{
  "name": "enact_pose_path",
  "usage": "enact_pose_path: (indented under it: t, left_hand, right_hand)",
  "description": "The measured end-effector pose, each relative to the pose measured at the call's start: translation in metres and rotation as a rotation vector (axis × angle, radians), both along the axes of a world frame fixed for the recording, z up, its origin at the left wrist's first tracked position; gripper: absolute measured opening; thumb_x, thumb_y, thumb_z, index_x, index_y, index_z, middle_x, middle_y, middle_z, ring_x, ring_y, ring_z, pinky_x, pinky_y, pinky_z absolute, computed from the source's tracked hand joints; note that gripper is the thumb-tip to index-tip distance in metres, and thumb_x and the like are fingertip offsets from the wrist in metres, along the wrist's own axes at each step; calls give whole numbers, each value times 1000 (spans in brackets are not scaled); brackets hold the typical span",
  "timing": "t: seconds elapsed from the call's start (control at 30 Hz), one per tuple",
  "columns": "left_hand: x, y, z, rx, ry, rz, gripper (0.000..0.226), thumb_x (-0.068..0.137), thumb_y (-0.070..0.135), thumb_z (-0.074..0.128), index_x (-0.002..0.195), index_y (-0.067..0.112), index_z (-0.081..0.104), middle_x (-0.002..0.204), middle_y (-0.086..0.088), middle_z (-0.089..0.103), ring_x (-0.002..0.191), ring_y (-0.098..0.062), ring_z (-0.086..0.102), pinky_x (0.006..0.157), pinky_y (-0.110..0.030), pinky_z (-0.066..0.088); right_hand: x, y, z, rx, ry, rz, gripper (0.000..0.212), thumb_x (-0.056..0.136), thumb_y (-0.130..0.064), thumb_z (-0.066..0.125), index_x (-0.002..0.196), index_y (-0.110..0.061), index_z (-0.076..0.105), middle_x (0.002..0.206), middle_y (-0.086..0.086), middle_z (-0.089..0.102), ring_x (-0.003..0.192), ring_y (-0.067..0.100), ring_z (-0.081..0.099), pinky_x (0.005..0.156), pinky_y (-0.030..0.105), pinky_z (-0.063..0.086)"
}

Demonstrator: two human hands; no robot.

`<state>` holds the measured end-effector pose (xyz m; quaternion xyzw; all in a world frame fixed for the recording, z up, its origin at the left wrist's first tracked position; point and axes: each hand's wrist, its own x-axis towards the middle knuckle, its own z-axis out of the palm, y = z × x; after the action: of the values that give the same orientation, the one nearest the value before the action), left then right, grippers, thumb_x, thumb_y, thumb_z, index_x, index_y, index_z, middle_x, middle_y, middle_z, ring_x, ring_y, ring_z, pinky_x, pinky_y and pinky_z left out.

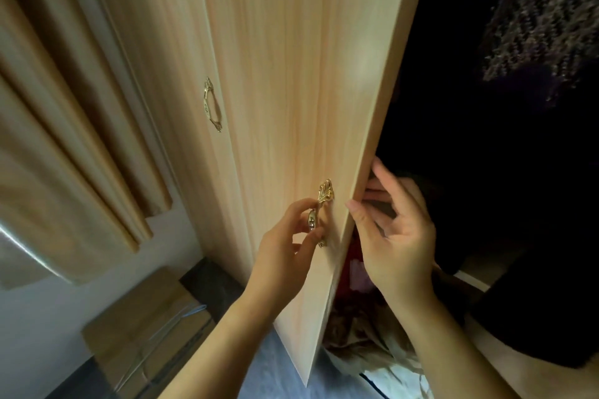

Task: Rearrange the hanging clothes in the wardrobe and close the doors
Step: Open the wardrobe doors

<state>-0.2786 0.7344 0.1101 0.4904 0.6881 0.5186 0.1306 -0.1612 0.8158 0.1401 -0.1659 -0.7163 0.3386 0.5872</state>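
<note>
A first-person view looks down along a light wood-grain wardrobe door (291, 74) that stands ajar, filling the centre of the frame. The left hand (285, 243), at lower centre, has its grip clenched around an ornate gold handle (321, 210) near the door's free edge. The right hand (395, 233), just right of it, curls around that edge: the thumb lies on the door's front face and the fingers (382, 175) reach behind it, so its grip is grasping the door edge. Both bare forearms rise from the bottom of the frame.

To the right of the door the wardrobe interior is dark; a black garment (518, 236) hangs there, and a speckled knit piece (544, 10) shows at upper right. Crumpled cloth and pale bags (372, 343) lie low in the opening. A second, closed door (155, 42) with a matching gold handle (212, 104) sits at left centre. Beige curtains (64, 139) hang along the left edge, with flat cardboard (146, 317) on the floor at lower left.
</note>
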Motion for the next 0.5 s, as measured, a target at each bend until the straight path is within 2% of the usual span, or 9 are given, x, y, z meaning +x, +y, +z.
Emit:
enact_pose_path:
  t: [0.13, 0.33, 0.4, 0.5]
  left_hand:
    - [-26, -38, 0, -8, -5, -75, 45, 92, 17, 57, 104, 56, 39, 89, 28, 57, 92, 24, 50, 70, 0, 42]
    - [-81, -90, 0, -62, 40, -214, 43, 93, 21, 56, 106, 57, 36, 90, 29, 57, 92, 24, 49, 71, 2, 40]
    - [-96, -103, 0, -75, 67, -261, 40, 93, 25, 55, 110, 55, 34, 94, 25, 58, 95, 19, 51, 74, -1, 41]
    - [-126, -130, 2, -87, 62, -306, 38, 90, 34, 56, 120, 45, 35, 99, 20, 59, 98, 7, 56, 83, -16, 47]
  right_hand:
    - [-18, -44, 0, 12, -6, -56, 48, 83, -16, 65, 129, -16, 51, 109, 8, 57, 104, 13, 62, 81, 29, 56]
    - [-52, -107, 7, 65, -47, -130, 45, 84, -19, 63, 127, -22, 50, 107, -1, 60, 101, 13, 64, 78, 30, 57]
    - [-63, -120, 10, 81, -57, -148, 44, 84, -19, 63, 126, -23, 50, 111, -5, 61, 102, 10, 64, 78, 30, 57]
    - [-90, -146, 13, 135, -101, -167, 47, 84, -18, 65, 128, -22, 49, 115, -1, 62, 104, 8, 63, 77, 27, 57]
